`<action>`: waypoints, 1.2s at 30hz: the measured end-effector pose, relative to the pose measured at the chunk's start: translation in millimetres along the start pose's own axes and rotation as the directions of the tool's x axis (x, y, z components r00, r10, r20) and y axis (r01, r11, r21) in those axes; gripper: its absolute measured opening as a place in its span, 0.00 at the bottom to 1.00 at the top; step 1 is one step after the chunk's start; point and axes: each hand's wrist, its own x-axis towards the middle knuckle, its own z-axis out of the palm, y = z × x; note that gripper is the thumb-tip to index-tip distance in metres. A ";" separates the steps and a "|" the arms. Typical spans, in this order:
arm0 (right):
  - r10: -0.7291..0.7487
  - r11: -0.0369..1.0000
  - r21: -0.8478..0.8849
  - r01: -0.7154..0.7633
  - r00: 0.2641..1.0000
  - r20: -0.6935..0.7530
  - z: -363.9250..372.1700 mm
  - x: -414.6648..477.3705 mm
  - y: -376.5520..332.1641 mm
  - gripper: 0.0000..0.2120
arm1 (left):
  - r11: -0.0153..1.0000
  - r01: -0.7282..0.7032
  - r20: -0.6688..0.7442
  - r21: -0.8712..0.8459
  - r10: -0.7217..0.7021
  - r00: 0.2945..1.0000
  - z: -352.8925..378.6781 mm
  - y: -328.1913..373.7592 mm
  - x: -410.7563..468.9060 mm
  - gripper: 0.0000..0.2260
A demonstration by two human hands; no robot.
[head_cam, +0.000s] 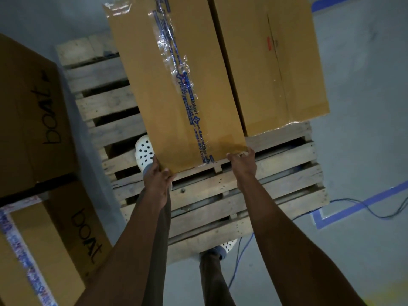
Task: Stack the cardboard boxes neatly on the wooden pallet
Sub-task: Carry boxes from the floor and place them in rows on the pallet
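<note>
Cardboard box (176,85) points lengthwise away over the wooden pallet (276,173) — left hand (157,182) and right hand (242,162) grip its near corners

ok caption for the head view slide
Left hand and right hand grip a taped box beside a second box on the pallet

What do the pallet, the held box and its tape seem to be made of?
Pallet: rough bare wood, with grain, nail holes and gapped slats. Box: matte brown cardboard, probably corrugated. Tape: clear glossy plastic film with blue print; it wrinkles and glares.
</note>
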 end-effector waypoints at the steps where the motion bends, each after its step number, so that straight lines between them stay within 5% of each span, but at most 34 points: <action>1: -0.002 1.000 -0.007 0.002 1.000 -0.013 0.8 0.5 -0.7 0.38 | 1.000 0.008 -0.010 0.007 -0.008 1.000 0.3 -0.3 1.3 0.26; 7: -0.014 0.999 -0.035 0.011 0.997 -0.081 1.6 8.3 -3.9 0.31 | 0.998 -0.041 -0.052 0.040 0.043 0.998 2.2 -4.3 0.4 0.24; 10: -0.030 0.994 -0.103 0.021 0.996 -0.081 2.8 12.1 -7.0 0.31 | 0.981 -0.010 -0.103 0.194 0.031 0.994 -5.1 -0.7 7.4 0.21; 13: -0.133 0.939 -0.327 0.106 0.989 -0.063 5.6 16.2 -13.9 0.35 | 0.810 -0.089 -0.153 0.579 0.216 0.964 -7.3 9.3 13.4 0.21; 15: -0.217 0.875 -0.448 0.182 0.976 -0.028 8.5 16.2 -22.0 0.37 | 0.714 -0.172 -0.096 0.678 0.318 0.943 -3.2 15.0 13.3 0.22; 18: -0.340 0.782 -0.544 0.303 0.940 0.035 15.2 17.4 -38.4 0.38 | 0.718 -0.313 0.031 0.621 0.376 0.926 4.8 20.1 13.4 0.26; 21: -0.386 0.759 -0.536 0.369 0.918 0.085 22.8 23.5 -57.3 0.42 | 0.802 -0.293 0.028 0.520 0.327 0.945 15.6 31.6 19.2 0.28; 25: -0.382 0.834 -0.350 0.427 0.904 0.192 33.6 38.9 -91.4 0.49 | 0.888 -0.243 0.035 0.391 0.250 0.968 24.9 50.8 36.9 0.33; 29: -0.272 0.951 -0.092 0.295 0.940 0.206 44.6 45.9 -117.4 0.57 | 0.954 -0.192 0.052 0.228 0.185 0.981 35.5 62.3 35.9 0.40; 36: -0.310 0.950 0.025 0.311 0.934 0.179 47.9 44.4 -114.4 0.59 | 0.938 -0.215 0.030 0.273 0.216 0.976 36.1 64.8 35.5 0.44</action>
